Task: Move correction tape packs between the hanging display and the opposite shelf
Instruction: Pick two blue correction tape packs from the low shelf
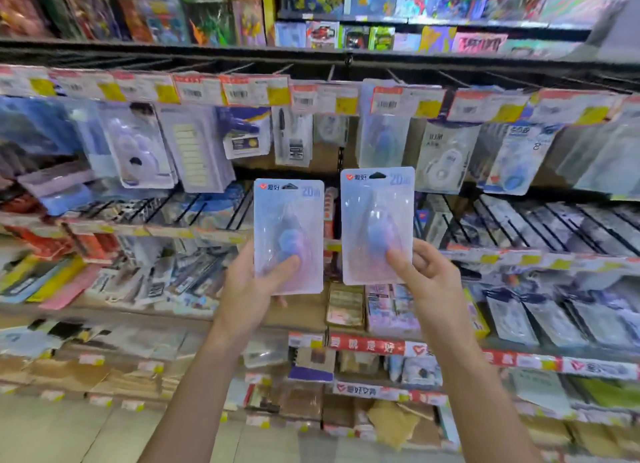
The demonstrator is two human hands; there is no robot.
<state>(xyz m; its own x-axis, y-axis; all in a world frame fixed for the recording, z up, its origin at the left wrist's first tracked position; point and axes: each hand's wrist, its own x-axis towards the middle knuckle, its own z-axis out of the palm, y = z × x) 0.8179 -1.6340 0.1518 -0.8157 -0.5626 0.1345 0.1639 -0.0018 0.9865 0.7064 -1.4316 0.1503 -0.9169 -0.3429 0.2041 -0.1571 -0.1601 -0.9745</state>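
Note:
I hold two pale blue correction tape packs upright in front of the hanging display. My left hand (252,286) grips the left correction tape pack (289,216) at its lower edge, thumb on the front. My right hand (426,275) grips the right correction tape pack (377,206) the same way, a little higher. Both packs read "20m" and have a hang hole at the top. Above them, a similar pack (382,140) hangs on a hook of the display behind price tags.
A row of price tags (242,91) runs along the hook rail. Other blister packs hang left (138,150) and right (446,157). Below are wire-divided shelves (536,227) of stationery. Toy boxes (207,12) fill the top shelf. Floor shows at the bottom left.

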